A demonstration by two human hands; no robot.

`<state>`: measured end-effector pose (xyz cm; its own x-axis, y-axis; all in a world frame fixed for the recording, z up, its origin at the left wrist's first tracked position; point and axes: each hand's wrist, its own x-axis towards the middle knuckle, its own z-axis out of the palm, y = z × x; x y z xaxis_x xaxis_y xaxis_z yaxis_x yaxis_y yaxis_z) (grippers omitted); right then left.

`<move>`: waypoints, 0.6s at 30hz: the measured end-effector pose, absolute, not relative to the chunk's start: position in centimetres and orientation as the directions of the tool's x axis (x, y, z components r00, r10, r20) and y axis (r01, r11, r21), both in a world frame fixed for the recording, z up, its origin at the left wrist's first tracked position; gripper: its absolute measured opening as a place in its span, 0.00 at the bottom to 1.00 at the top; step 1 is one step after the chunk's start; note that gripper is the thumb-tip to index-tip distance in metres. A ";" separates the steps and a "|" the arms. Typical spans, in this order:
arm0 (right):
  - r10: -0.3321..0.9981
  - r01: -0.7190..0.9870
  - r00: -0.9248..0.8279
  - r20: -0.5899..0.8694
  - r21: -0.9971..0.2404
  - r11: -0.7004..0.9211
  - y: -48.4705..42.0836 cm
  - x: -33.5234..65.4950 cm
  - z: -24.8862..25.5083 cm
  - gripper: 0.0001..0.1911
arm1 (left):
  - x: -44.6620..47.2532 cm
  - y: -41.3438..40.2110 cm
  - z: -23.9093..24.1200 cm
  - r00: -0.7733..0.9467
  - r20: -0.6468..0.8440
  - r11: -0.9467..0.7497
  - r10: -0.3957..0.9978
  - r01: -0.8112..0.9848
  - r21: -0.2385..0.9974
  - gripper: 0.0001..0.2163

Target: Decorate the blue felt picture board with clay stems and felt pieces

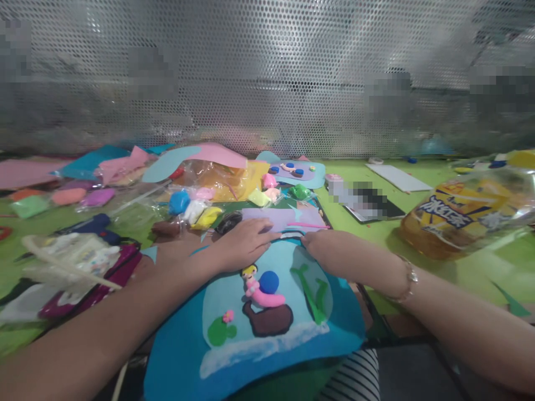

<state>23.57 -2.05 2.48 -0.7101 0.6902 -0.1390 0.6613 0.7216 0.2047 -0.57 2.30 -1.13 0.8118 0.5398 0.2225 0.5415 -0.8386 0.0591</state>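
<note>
A blue felt picture (184, 345) lies in front of me, with a light blue dome shape, a small clay mermaid (261, 289) on a brown rock, a green lily pad and green seaweed. My left hand (242, 242) lies flat on the picture's top edge, fingers stretched out. My right hand (330, 250) rests palm down on the same edge just to the right, its fingertips pointing at the left hand. A bracelet sits on my right wrist. A lilac felt sheet (288, 218) with a pink stick lies just beyond both hands.
Bagged lumps of coloured clay (196, 206) and pink and blue felt sheets (125, 161) crowd the green table behind. A yellow plastic bag (463, 217) lies at right, a white bag and a dark purple pouch (83, 267) at left. A perforated metal screen closes the back.
</note>
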 end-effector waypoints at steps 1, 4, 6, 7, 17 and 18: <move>0.689 0.660 -0.712 -0.136 0.207 0.722 -2.0 23.5 2.5 0.11 | -0.6 2.3 -1.2 0.812 0.224 -0.839 0.539 0.541 0.059 0.16; 0.708 0.675 -0.695 -0.123 0.225 0.702 -1.8 23.4 2.3 0.11 | -0.6 2.4 -1.2 0.813 0.230 -0.842 0.535 0.536 0.060 0.16; 0.736 0.701 -0.666 -0.119 0.236 0.672 -1.7 23.4 2.3 0.11 | -0.6 2.5 -1.3 0.815 0.233 -0.844 0.531 0.533 0.059 0.16; 0.744 0.710 -0.657 -0.119 0.235 0.664 -1.7 23.4 2.2 0.11 | -0.6 2.5 -1.3 0.815 0.234 -0.844 0.531 0.533 0.059 0.16; 0.768 0.732 -0.624 -0.144 0.238 0.639 -2.0 23.4 2.6 0.11 | -0.5 2.4 -1.3 0.818 0.230 -0.847 0.527 0.527 0.065 0.16; 0.770 0.733 -0.620 -0.149 0.239 0.636 -2.0 23.3 2.7 0.11 | -0.5 2.4 -1.3 0.819 0.230 -0.848 0.526 0.527 0.065 0.16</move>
